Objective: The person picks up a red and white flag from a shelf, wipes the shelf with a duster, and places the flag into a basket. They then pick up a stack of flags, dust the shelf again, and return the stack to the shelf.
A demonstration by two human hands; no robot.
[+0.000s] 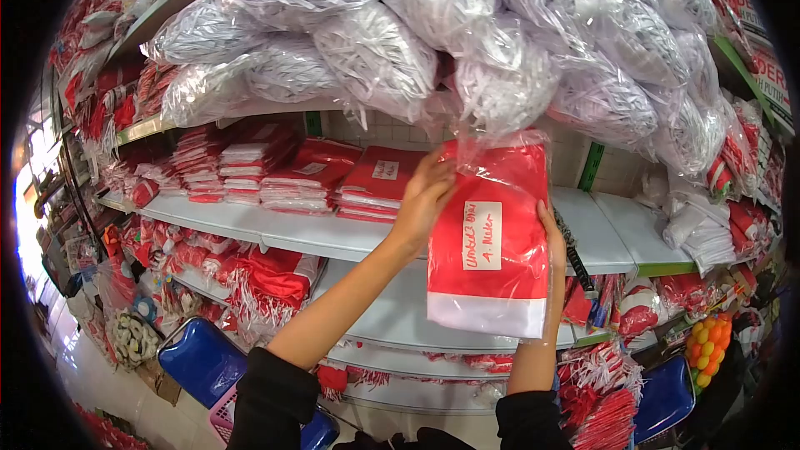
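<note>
I hold up a clear plastic packet of folded red and white cloth with a white handwritten label on its front. My left hand grips its upper left edge. My right hand is behind its right side, fingers wrapped around the edge. The packet hangs in front of a white shelf, just right of several stacked packets of the same red cloth.
Bulging clear bags of white strips fill the shelf above. More red and white packets line the left shelves and the lower ones. Blue chairs and a pink basket stand on the floor below; orange balls hang at right.
</note>
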